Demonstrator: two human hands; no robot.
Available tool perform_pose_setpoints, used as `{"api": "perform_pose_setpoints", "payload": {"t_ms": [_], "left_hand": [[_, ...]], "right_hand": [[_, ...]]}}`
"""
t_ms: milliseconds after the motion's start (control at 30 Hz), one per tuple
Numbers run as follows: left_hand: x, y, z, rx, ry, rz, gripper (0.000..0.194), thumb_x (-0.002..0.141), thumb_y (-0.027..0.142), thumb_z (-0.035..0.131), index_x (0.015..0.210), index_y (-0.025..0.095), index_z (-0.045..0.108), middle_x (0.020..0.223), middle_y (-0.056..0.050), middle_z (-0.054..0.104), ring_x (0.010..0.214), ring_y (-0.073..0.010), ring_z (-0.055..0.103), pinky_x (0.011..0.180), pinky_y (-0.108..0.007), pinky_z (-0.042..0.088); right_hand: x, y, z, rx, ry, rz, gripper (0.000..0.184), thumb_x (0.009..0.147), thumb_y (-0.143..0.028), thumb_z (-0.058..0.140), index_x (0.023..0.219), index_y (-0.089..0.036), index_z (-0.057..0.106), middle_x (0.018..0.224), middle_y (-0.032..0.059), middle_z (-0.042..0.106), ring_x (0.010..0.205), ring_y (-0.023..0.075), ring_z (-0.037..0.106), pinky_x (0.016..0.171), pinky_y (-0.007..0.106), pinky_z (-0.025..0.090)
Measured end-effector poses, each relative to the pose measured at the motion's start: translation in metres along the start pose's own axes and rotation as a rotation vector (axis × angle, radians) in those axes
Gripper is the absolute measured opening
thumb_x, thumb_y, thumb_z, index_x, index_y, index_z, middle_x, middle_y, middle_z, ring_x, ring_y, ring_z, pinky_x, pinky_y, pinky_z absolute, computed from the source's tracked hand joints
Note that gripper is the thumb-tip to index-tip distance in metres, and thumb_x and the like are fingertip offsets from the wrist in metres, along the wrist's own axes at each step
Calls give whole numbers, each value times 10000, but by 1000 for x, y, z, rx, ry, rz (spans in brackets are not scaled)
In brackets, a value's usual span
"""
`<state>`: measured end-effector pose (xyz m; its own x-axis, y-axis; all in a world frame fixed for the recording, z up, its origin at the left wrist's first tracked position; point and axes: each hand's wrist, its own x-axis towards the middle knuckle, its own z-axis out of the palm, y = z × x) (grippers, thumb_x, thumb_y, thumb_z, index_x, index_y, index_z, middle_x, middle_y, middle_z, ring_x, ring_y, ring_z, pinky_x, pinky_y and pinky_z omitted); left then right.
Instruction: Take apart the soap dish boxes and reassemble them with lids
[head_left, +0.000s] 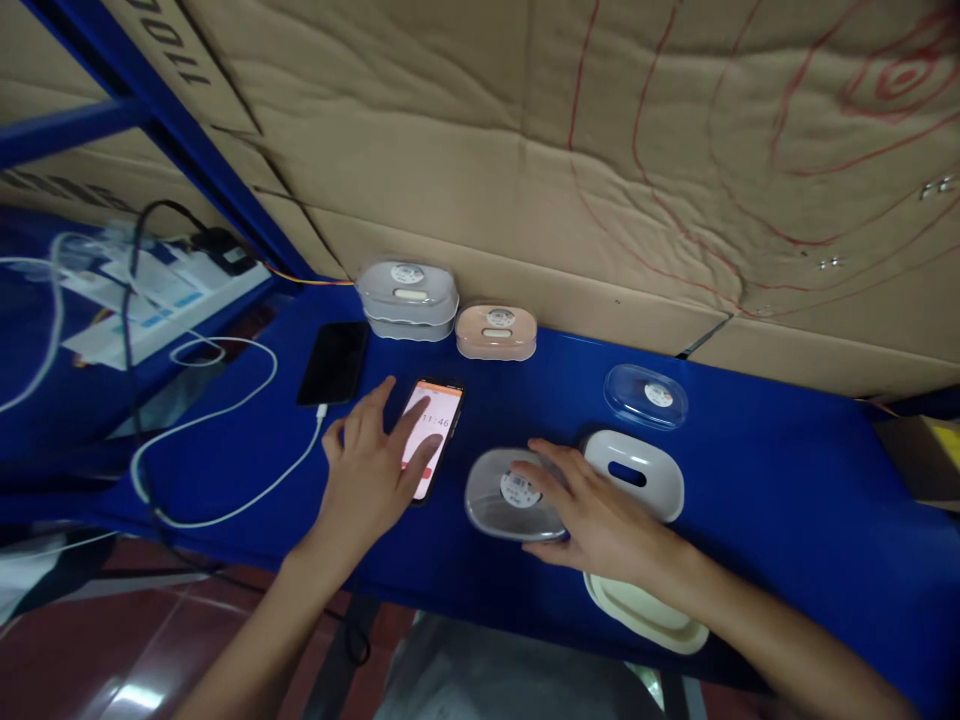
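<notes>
My left hand (367, 455) hovers over or touches a lit phone (431, 440), its fingers spread; the screen reads partly "11:46". My right hand (581, 510) grips the right end of a grey oval box with a clear lid (495, 500), thumb at the near edge and fingers across the top by a round label. Just right of that hand lies a white oval piece with a slot (664, 480). A cream oval tray (645, 610) is partly hidden under my right forearm. Farther back sits a loose clear lid (630, 395) with a round sticker.
Along the cardboard wall (450, 130) stand a grey box stack (409, 310) and a pink box (495, 345). A dark phone (335, 360) lies left, beside a white charging cable (247, 520). A power strip (180, 320) with plugs is at far left. The blue table (787, 520) extends right.
</notes>
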<state>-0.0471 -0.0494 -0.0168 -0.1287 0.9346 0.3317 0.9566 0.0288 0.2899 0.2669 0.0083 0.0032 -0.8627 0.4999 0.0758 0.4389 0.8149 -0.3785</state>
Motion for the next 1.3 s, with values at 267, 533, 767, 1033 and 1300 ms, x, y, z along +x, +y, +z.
{"api": "perform_pose_setpoints", "payload": {"t_ms": [267, 533, 767, 1033, 1300], "left_hand": [[79, -20, -22, -211, 224, 98, 451, 1122, 482, 496, 1424, 207, 687, 1509, -167, 630, 1411, -368, 601, 1223, -577, 449], [118, -5, 2, -269, 295, 415, 221, 1085, 327, 594, 1140, 211, 773, 1122, -93, 787, 1086, -279, 745, 1008, -429, 576], [103, -12, 17, -243, 293, 575, 107, 1070, 195, 637, 1046, 183, 740, 1011, -75, 782, 928, -230, 745, 890, -364, 593], [104, -5, 15, -267, 258, 681, 72, 1042, 131, 670, 1064, 177, 720, 999, -65, 772, 862, -206, 737, 847, -342, 600], [101, -4, 19, -266, 235, 691, 70, 1040, 152, 685, 1064, 166, 749, 1009, -79, 775, 859, -219, 742, 831, -357, 607]], "right_hand": [[22, 40, -45, 76, 259, 105, 848, 943, -460, 822, 1657, -283, 400, 1699, 205, 462, 1581, 389, 493, 1253, 626, 490], [61, 127, -73, -36, 212, 156, 797, 921, -465, 826, 1577, -207, 453, 1615, 237, 511, 1509, 395, 544, 1244, 628, 471], [69, 157, -68, 13, 175, 112, 803, 937, -511, 817, 1590, -224, 446, 1641, 221, 486, 1556, 367, 491, 1278, 595, 424], [72, 169, -66, -96, 137, 193, 911, 909, -670, 806, 1658, -297, 447, 1750, 203, 410, 1609, 456, 394, 1269, 702, 359], [46, 156, -76, -78, 156, 253, 879, 988, -700, 692, 1703, -285, 393, 1744, 203, 429, 1618, 420, 426, 1279, 687, 379]]}}
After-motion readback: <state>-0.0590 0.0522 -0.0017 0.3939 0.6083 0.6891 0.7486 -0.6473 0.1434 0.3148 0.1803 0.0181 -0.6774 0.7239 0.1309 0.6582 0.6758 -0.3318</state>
